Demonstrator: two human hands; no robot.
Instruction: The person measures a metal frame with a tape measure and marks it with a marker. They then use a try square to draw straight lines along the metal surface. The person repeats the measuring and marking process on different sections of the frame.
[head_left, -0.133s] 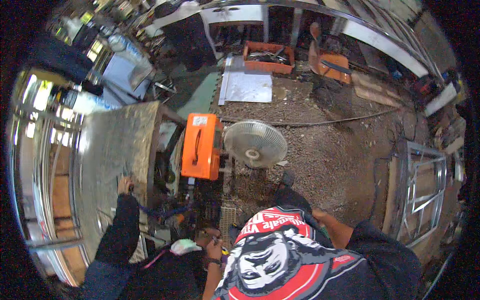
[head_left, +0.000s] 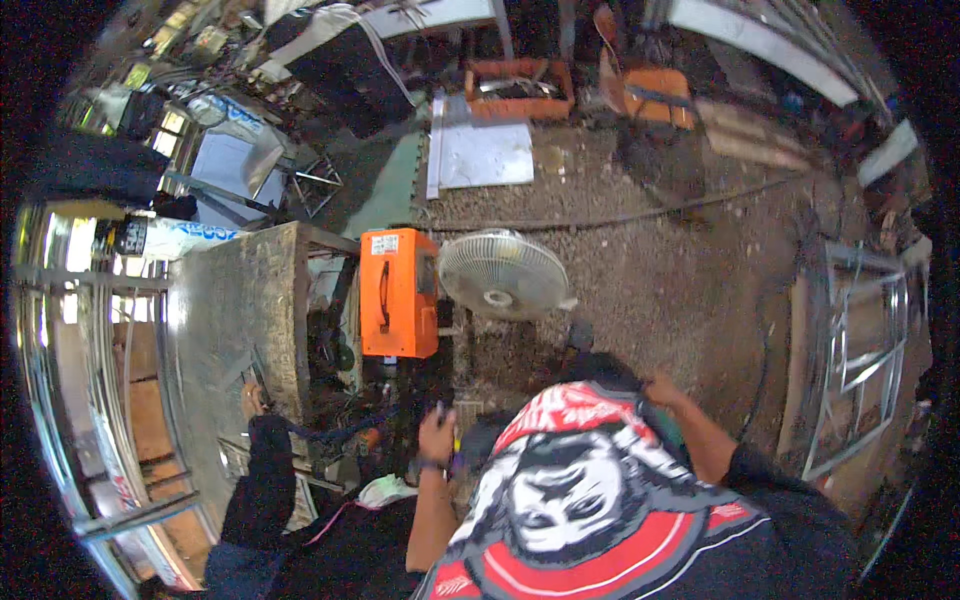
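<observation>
My left hand (head_left: 437, 433) is raised in front of my chest, fingers curled, just below an orange box-shaped machine (head_left: 398, 292) and beside dark machine parts and cables (head_left: 385, 400). Something small may be in its fingers; I cannot tell what. There is a watch on that wrist. My right hand (head_left: 660, 386) rests on my dark trouser knee and holds nothing. A white round fan (head_left: 497, 274) stands on the gravel to the right of the orange machine. My printed red, black and white shirt (head_left: 590, 500) fills the lower middle.
Another person's dark-sleeved arm (head_left: 262, 480) reaches from the lower left, hand (head_left: 250, 398) on a grey metal table (head_left: 225, 310). Shiny steel railing frames (head_left: 60, 330) stand left and metal frames (head_left: 860, 350) right. A cable (head_left: 640, 212), a flat sheet (head_left: 487, 152) and orange crates (head_left: 520, 90) lie beyond.
My left hand seems slightly higher, closer to the orange machine. Little else differs.
</observation>
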